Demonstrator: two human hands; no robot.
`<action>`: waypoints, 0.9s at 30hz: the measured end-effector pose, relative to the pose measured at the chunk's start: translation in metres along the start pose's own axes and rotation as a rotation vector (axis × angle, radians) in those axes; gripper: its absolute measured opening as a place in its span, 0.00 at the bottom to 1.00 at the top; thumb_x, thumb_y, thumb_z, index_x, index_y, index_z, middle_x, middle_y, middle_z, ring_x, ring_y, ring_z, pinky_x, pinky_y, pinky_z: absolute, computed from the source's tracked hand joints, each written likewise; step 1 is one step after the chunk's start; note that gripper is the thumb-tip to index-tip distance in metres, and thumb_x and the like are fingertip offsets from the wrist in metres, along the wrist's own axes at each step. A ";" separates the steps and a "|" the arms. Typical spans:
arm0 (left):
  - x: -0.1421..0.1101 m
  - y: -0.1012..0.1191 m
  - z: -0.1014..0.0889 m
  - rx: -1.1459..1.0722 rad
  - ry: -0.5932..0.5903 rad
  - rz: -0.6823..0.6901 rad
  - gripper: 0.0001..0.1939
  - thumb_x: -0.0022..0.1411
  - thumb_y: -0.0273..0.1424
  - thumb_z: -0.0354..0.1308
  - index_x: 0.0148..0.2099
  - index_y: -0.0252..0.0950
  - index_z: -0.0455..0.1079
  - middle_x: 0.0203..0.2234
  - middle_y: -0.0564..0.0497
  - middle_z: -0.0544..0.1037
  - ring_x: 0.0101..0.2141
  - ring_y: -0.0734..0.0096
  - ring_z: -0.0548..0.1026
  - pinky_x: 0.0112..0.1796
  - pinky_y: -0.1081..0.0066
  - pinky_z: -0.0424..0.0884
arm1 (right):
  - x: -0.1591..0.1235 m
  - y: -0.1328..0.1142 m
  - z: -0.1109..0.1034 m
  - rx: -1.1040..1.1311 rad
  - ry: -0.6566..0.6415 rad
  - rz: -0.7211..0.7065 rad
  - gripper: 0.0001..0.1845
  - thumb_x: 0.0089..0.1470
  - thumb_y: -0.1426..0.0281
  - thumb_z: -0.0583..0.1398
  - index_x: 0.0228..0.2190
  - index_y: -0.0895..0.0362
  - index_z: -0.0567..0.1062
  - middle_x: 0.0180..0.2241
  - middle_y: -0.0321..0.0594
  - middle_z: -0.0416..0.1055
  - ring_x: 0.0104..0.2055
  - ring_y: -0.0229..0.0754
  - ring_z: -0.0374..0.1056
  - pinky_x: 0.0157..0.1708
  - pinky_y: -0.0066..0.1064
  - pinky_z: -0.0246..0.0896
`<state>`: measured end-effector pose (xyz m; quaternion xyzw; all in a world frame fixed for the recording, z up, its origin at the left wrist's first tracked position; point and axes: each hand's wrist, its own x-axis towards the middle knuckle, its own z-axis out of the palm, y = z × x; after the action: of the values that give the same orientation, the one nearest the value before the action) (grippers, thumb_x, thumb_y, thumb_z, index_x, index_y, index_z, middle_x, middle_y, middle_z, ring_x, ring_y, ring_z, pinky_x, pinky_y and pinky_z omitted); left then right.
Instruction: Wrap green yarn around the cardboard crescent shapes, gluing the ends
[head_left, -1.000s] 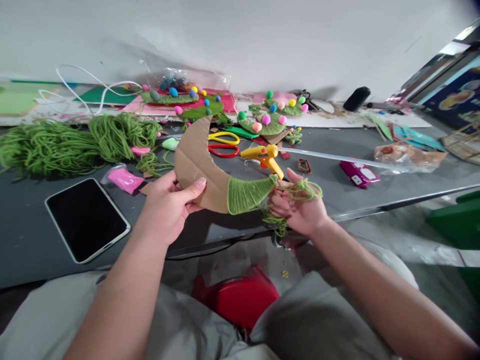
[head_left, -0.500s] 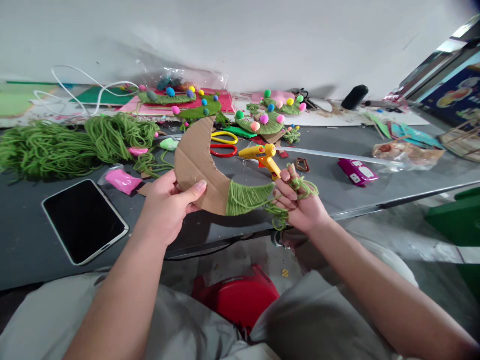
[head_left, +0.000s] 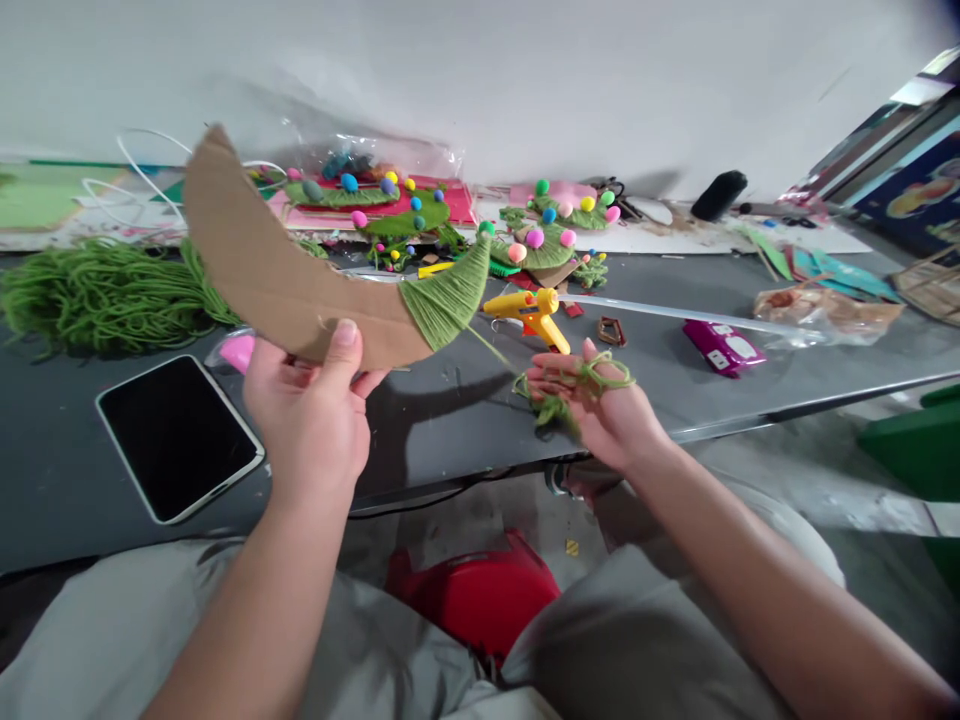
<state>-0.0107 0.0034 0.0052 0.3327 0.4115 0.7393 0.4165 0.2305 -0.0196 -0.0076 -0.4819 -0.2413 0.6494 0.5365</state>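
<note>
My left hand (head_left: 311, 420) grips a cardboard crescent (head_left: 262, 265) by its lower edge, thumb across the front. Green yarn is wound tightly round the crescent's right end (head_left: 450, 300), while the rest is bare brown card. From the winding a single strand runs down to my right hand (head_left: 600, 400), which lies palm up with its fingers partly curled. A loose tangle of green yarn (head_left: 555, 410) rests in that hand and loops over the thumb. Just beyond it, a yellow hot glue gun (head_left: 534, 312) lies on the grey table (head_left: 450, 440).
A black-screened tablet (head_left: 180, 440) lies at the left below a heap of green yarn (head_left: 97, 300). Yarn-wrapped shapes with pompoms (head_left: 544, 245) line the back. A long glue stick (head_left: 675, 310) points toward a purple packet (head_left: 724, 347). A red stool (head_left: 480, 595) stands below.
The crescent has been raised and moved left, its wound end turning upward and away from my right hand. A yarn strand now spans the gap. My right hand has shifted slightly.
</note>
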 end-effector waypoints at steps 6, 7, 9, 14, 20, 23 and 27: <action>0.002 0.005 -0.003 -0.011 0.035 0.047 0.19 0.53 0.26 0.72 0.46 0.42 0.72 0.45 0.51 0.78 0.48 0.55 0.79 0.38 0.56 0.82 | 0.006 -0.019 -0.008 -0.053 0.108 -0.061 0.08 0.59 0.76 0.57 0.40 0.59 0.74 0.37 0.49 0.82 0.38 0.44 0.80 0.35 0.32 0.78; 0.001 0.007 -0.003 0.005 0.020 0.037 0.19 0.54 0.27 0.71 0.47 0.43 0.72 0.46 0.52 0.78 0.49 0.55 0.78 0.39 0.56 0.82 | 0.006 -0.025 -0.011 -0.037 0.119 -0.057 0.07 0.61 0.74 0.56 0.39 0.59 0.74 0.36 0.49 0.82 0.36 0.44 0.80 0.33 0.31 0.78; -0.003 0.012 -0.004 0.049 -0.052 -0.016 0.18 0.57 0.30 0.70 0.48 0.45 0.70 0.51 0.54 0.77 0.54 0.57 0.76 0.43 0.57 0.81 | 0.007 -0.037 -0.021 -0.009 0.146 -0.080 0.09 0.61 0.75 0.54 0.37 0.60 0.75 0.34 0.47 0.81 0.35 0.41 0.80 0.33 0.28 0.78; -0.005 0.022 -0.004 0.095 -0.051 -0.020 0.16 0.60 0.31 0.68 0.49 0.45 0.69 0.52 0.55 0.76 0.55 0.58 0.75 0.43 0.58 0.81 | 0.015 -0.056 -0.058 -0.438 0.229 -0.238 0.03 0.57 0.74 0.61 0.30 0.57 0.75 0.32 0.44 0.80 0.25 0.38 0.75 0.27 0.30 0.76; -0.006 0.018 -0.005 0.047 -0.087 -0.020 0.17 0.59 0.31 0.70 0.48 0.46 0.70 0.49 0.58 0.78 0.54 0.59 0.75 0.43 0.59 0.80 | 0.011 -0.056 -0.080 -1.175 0.423 -0.397 0.24 0.55 0.60 0.67 0.15 0.55 0.67 0.12 0.33 0.61 0.14 0.32 0.52 0.15 0.29 0.45; -0.011 0.013 -0.003 0.070 -0.080 -0.041 0.19 0.57 0.33 0.71 0.49 0.47 0.70 0.49 0.57 0.77 0.51 0.61 0.76 0.41 0.62 0.80 | -0.008 -0.045 -0.057 -1.306 0.344 -0.588 0.27 0.61 0.56 0.61 0.15 0.55 0.66 0.14 0.34 0.61 0.18 0.34 0.54 0.20 0.30 0.50; -0.019 0.007 0.004 0.122 -0.047 -0.056 0.18 0.56 0.36 0.71 0.47 0.43 0.70 0.45 0.53 0.78 0.40 0.66 0.79 0.35 0.67 0.80 | -0.028 -0.015 -0.009 -0.910 -0.092 -0.693 0.16 0.62 0.63 0.62 0.50 0.51 0.75 0.51 0.42 0.75 0.49 0.44 0.72 0.48 0.36 0.68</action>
<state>-0.0014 -0.0148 0.0097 0.3633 0.4549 0.6929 0.4254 0.2442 -0.0430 0.0113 -0.5284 -0.6635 0.2864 0.4456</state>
